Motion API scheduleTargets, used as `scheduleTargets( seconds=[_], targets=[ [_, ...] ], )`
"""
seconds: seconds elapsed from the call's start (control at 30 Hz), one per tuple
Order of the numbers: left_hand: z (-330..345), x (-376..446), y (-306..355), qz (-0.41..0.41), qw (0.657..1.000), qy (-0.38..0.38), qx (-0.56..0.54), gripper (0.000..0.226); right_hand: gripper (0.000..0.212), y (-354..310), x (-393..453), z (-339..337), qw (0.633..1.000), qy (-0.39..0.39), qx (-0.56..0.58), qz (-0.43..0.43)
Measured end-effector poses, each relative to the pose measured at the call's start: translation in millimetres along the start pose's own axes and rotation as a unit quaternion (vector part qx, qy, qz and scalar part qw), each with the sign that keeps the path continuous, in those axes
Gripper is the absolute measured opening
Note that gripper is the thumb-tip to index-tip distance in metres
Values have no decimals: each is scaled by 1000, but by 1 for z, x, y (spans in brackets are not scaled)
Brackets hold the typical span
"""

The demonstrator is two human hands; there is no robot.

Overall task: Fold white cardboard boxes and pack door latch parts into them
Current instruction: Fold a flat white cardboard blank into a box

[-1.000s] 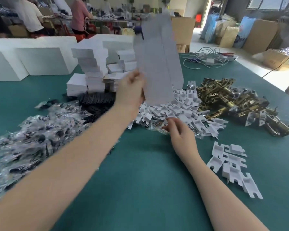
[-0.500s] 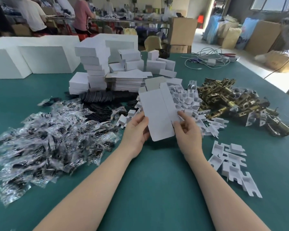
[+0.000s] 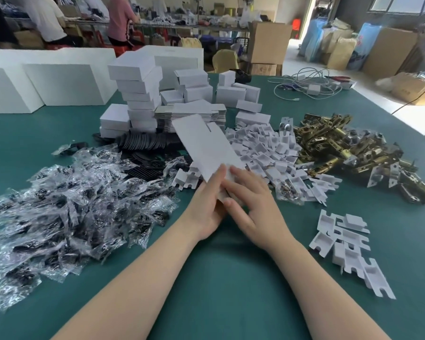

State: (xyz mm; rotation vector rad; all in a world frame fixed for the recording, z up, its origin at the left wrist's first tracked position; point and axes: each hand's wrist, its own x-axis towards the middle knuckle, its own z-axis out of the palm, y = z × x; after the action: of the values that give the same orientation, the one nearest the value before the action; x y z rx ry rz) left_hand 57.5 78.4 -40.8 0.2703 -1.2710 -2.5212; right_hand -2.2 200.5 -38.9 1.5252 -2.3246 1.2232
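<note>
A flat white cardboard box blank [image 3: 204, 146] tilts up and away over the middle of the green table [image 3: 219, 290]. My left hand [image 3: 206, 207] holds its near end from the left, and my right hand [image 3: 253, 202] grips that same end from the right, fingers over the bottom flaps. Brass door latch parts [image 3: 349, 148] lie heaped at the right. A pile of white plastic inserts [image 3: 268, 153] sits just behind my hands. Clear bags of black parts [image 3: 66, 207] cover the left side.
Folded white boxes [image 3: 138, 94] are stacked at the back, with a stack of flat blanks [image 3: 194, 114] beside them and black plates [image 3: 145, 143] in front. More white inserts [image 3: 344, 246] lie at the near right. Cables [image 3: 307, 87] lie far right. People work behind large white blocks [image 3: 59, 82].
The blank came down from high in my left hand to between both hands. My hands have closed together on its near end, and the blank now leans away to the upper left.
</note>
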Motion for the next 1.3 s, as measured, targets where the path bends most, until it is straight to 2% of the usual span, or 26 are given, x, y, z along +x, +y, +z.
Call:
scheduleTargets(
  seconds=[0.03, 0.07, 0.23, 0.33, 0.43, 0.7, 0.8, 0.9, 0.97, 1.1, 1.3],
  targets=[
    [0, 1, 0, -5, 1000, 27, -8, 29, 44, 0, 0, 2, 1000, 12, -6, 19],
    [-3, 3, -1, 0, 999, 54, 0, 23, 44, 1, 0, 3, 999, 30, -7, 40],
    [-3, 3, -2, 46, 995, 60, 63, 30, 54, 10, 1, 1, 991, 75, 8, 114],
    [-1, -1, -3, 65, 994, 25, 86, 49, 59, 12, 2, 1, 981, 90, 54, 166],
    [3, -5, -3, 72, 992, -11, 107, 51, 56, 14, 2, -1, 972, 120, 85, 183],
    [5, -3, -3, 72, 990, 62, 102, 53, 57, 12, 5, 0, 965, 135, 95, 203],
    [8, 0, -4, 89, 986, 88, 108, 42, 59, 12, 4, 2, 953, 140, 144, 227],
    [9, 0, -5, 120, 973, 164, 106, 30, 66, 6, 3, 6, 954, 133, 158, 217],
    [9, -1, -5, 148, 959, 194, 143, 25, 70, 0, 3, 12, 956, 129, 160, 210],
    [15, -7, -11, 197, 917, 192, 288, 37, 67, -2, 4, 15, 948, 151, 153, 233],
    [24, -11, -19, 215, 881, 152, 392, 70, 57, 6, 3, 3, 952, 151, 55, 261]
  ],
)
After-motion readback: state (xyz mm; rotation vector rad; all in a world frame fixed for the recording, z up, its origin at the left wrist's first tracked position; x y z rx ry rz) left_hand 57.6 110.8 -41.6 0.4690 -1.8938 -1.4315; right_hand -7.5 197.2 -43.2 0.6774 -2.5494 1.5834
